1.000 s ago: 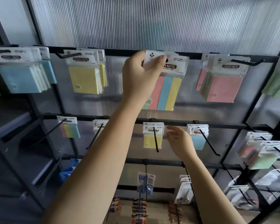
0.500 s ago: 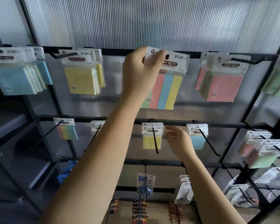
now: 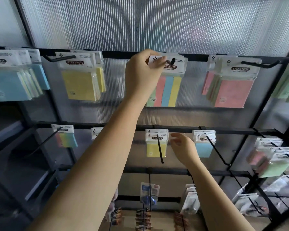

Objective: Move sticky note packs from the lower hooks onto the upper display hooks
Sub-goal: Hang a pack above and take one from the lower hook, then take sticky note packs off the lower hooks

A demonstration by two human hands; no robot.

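Since a second ago my left hand is working the striped pack further onto the upper hook at upper centre of the frame, and the black hook tip is now poking out through the hang hole, where before my fingers were covering it. I am pinching the white header card between thumb and curled fingers, with the pink, blue and yellow strips hanging below my palm. My right hand is hovering with fingers loosely spread and holding nothing, just beside the small yellow pack on the lower hook at centre frame, not touching it as far as I can see. I am judging the hang as nearly done but not settled: if I am letting go while the hole is only on the tip, the pack could slide off and fall. Reaching for the yellow pack, I am risking a knock against the long hook wire or the blue pack hanging to its right.
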